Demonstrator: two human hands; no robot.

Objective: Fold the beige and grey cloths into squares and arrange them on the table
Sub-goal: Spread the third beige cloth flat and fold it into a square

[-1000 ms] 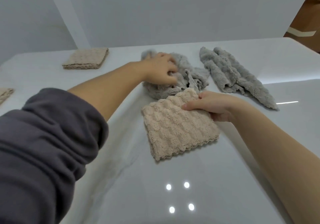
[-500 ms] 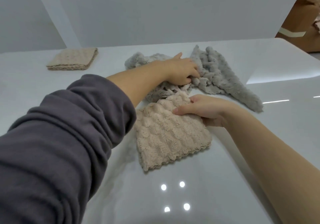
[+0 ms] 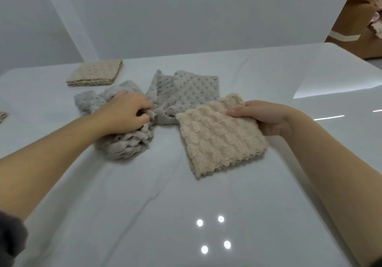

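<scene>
A folded beige cloth [image 3: 219, 138] lies square on the white table [image 3: 144, 215], right of centre. My right hand [image 3: 266, 115] grips its far right corner. My left hand [image 3: 126, 111] is closed on a crumpled grey cloth [image 3: 124, 144] at the table's middle left. A second grey cloth [image 3: 186, 88] with a dotted weave lies partly spread behind, touching both the crumpled one and the beige one. Another folded beige cloth [image 3: 96, 73] rests at the far left.
A sliver of one more beige cloth [image 3: 3, 116] shows at the left edge. White walls stand right behind the table's far edge. A brown cardboard box [image 3: 355, 28] with fabric on it stands beyond the far right corner.
My left hand has pulled the grey cloths leftward and toward me, and the second grey cloth now lies partly spread. My right hand has slid the folded beige cloth to the right.
</scene>
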